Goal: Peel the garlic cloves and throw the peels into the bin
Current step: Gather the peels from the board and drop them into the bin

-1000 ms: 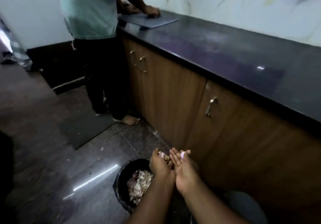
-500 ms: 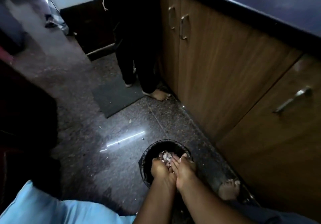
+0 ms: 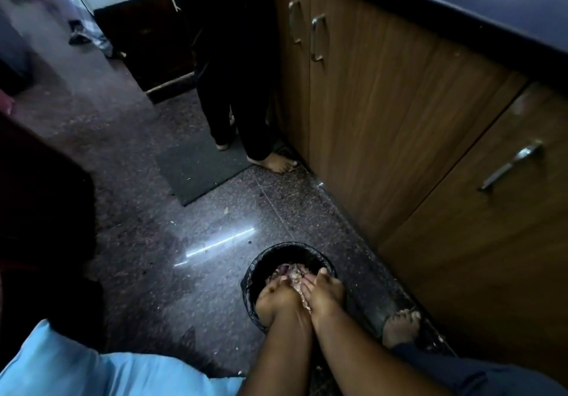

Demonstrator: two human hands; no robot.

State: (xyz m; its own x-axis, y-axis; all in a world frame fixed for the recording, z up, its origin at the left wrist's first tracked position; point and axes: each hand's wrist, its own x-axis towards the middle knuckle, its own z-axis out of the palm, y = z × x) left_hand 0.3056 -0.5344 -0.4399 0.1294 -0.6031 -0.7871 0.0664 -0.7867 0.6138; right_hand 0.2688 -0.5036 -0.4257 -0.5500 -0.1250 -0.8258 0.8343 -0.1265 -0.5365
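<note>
Both hands were down over the small round bin with black liner (image 3: 257, 275), which sat on the dark speckled stone floor (image 3: 196, 272) just beside the brown wooden cabinet doors (image 3: 384, 137). Left hand (image 3: 278, 295) and right hand (image 3: 324, 292) touched side by side, cupped together, fingers curled down over the pale pinkish papery garlic peels (image 3: 292, 272). Cannot tell if either hand was actually pinching peels or just brushing them off; no clamp visible. Peels lay heaped inside the bin, some under the fingertips. No peeled cloves visible here

Handling judgement: peels looked very light, thin, flaky, likely to cling to skin and drift. Best gathered in cupped palms, released low inside the rim, then palms rubbed to shed leftovers. Risk: flakes landing on the floor; a few pale specks lay there already

Step looked like dumping, near the end of one batch. Another person's bare foot (image 3: 275, 162) stood well apart by the dark floor mat (image 3: 196, 174). Dark blue desk edge (image 3: 461, 5) at top right
</note>
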